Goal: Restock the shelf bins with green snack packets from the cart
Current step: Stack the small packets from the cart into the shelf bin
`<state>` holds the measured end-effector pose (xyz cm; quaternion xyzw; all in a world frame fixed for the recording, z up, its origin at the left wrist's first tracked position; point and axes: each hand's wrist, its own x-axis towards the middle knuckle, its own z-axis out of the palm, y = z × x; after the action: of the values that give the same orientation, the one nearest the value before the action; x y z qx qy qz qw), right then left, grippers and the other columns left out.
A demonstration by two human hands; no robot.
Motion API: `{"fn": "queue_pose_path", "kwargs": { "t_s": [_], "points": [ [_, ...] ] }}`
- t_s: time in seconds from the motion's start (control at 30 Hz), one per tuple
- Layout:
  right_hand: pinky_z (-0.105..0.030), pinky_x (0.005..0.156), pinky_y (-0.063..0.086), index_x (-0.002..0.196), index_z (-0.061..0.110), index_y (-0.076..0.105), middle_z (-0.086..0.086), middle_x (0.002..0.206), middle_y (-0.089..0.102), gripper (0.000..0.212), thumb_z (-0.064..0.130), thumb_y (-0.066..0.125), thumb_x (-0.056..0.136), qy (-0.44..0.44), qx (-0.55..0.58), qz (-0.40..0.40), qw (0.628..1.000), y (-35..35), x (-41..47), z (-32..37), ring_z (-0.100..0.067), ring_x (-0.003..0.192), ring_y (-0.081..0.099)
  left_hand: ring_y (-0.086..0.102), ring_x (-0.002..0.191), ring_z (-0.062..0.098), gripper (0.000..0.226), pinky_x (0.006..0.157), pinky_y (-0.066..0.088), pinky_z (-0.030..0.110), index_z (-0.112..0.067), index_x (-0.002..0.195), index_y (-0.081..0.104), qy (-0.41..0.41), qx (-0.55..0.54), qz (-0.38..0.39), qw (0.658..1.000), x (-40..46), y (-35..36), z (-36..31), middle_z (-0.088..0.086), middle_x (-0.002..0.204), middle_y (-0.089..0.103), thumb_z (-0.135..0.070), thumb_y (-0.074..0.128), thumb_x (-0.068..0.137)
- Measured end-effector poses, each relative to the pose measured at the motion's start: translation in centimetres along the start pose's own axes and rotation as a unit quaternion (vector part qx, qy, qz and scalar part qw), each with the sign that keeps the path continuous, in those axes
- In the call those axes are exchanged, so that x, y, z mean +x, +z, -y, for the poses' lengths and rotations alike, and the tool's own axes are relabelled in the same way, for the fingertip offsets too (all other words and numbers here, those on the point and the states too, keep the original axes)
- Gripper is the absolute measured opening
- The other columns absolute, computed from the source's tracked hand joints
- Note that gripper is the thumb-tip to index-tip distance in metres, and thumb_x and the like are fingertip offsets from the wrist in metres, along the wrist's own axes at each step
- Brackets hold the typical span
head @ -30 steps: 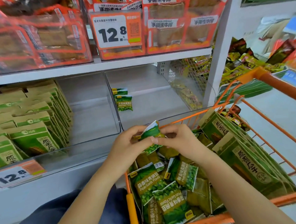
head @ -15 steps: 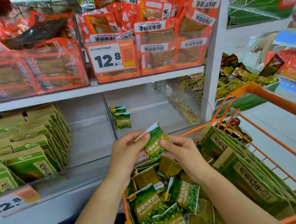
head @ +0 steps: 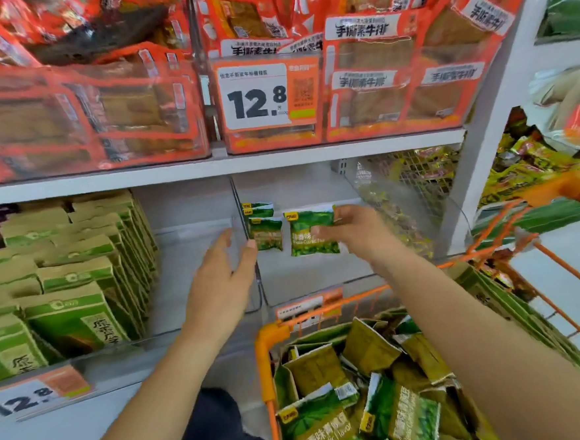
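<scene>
Right hand (head: 354, 230) pinches a pea packet (head: 311, 232) upright inside the clear shelf bin (head: 320, 279), beside standing packets (head: 265, 233). Left hand (head: 222, 276) open, touching one. Placement step; next: release, return to cart (head: 267, 352).

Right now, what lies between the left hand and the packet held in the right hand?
In the head view, a standing green packet in the bin, by the left hand's fingertips, left of the held packet.

Cart (head: 269, 355) stands right, before the shelf bins (head: 320, 279).
</scene>
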<state>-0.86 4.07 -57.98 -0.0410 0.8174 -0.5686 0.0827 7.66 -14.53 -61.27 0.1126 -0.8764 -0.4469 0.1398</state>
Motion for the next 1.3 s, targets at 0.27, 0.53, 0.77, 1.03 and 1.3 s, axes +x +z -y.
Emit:
{"fn": "queue_pose_path", "kwargs": {
  "t_s": [0.27, 0.53, 0.77, 1.03, 1.3],
  "points": [
    [-0.042, 0.081, 0.057, 0.103, -0.005, 0.064, -0.021, 0.102, 0.069, 0.037, 0.009, 0.081, 0.074, 0.115, -0.062, 0.041, 0.991, 6.9, 11.2, -4.5, -0.031, 0.088, 0.067, 0.059, 0.111, 0.011, 0.044, 0.095, 0.047, 0.034, -0.045, 0.112, 0.055, -0.107, -0.158, 0.072, 0.979, 2.2, 1.0, 3.0, -0.014, 0.118, 0.062, -0.067, 0.049, 0.075],
    [-0.027, 0.061, 0.056, 0.088, 0.003, 0.062, -0.019, 0.100, 0.067, 0.029, -0.002, 0.081, 0.068, 0.165, 0.015, 0.010, 0.986, 10.4, 15.2, -5.2, -0.024, 0.085, 0.066, 0.059, 0.102, -0.003, 0.058, 0.091, 0.049, 0.031, -0.041, 0.124, 0.055, -0.084, -0.158, 0.070, 0.981, 1.8, 1.2, 2.9, -0.024, 0.115, 0.061, -0.068, 0.043, 0.074],
    [-0.042, 0.083, 0.056, 0.092, 0.008, 0.060, -0.009, 0.082, 0.061, 0.035, 0.003, 0.081, 0.065, 0.066, -0.019, -0.022, 0.997, 10.6, 15.1, -6.1, -0.027, 0.084, 0.065, 0.053, 0.100, -0.012, 0.054, 0.102, 0.045, 0.040, -0.041, 0.139, 0.038, -0.078, -0.130, 0.073, 0.986, 1.6, 1.0, 2.4, -0.019, 0.125, 0.057, -0.061, 0.046, 0.090],
    [-0.040, 0.098, 0.049, 0.108, 0.009, 0.064, -0.012, 0.108, 0.069, 0.048, 0.004, 0.081, 0.063, 0.064, -0.062, 0.043, 0.995, 11.1, 14.5, -5.8, -0.027, 0.103, 0.064, 0.053, 0.102, -0.010, 0.048, 0.100, 0.046, 0.040, -0.040, 0.139, 0.040, -0.072, -0.108, 0.072, 0.989, 1.4, 0.9, 2.1, -0.020, 0.122, 0.056, -0.056, 0.043, 0.094],
    [-0.034, 0.100, 0.044, 0.136, 0.005, 0.042, -0.010, 0.133, 0.054, 0.070, 0.024, 0.078, 0.078, 0.062, -0.145, 0.024, 0.987, 9.7, 13.4, -4.3, -0.025, 0.120, 0.053, 0.057, 0.111, 0.005, 0.063, 0.100, 0.046, 0.043, -0.039, 0.140, 0.038, -0.078, -0.118, 0.076, 0.987, 1.5, 0.7, 2.2, -0.014, 0.130, 0.056, -0.067, 0.045, 0.084]
  ]
}}
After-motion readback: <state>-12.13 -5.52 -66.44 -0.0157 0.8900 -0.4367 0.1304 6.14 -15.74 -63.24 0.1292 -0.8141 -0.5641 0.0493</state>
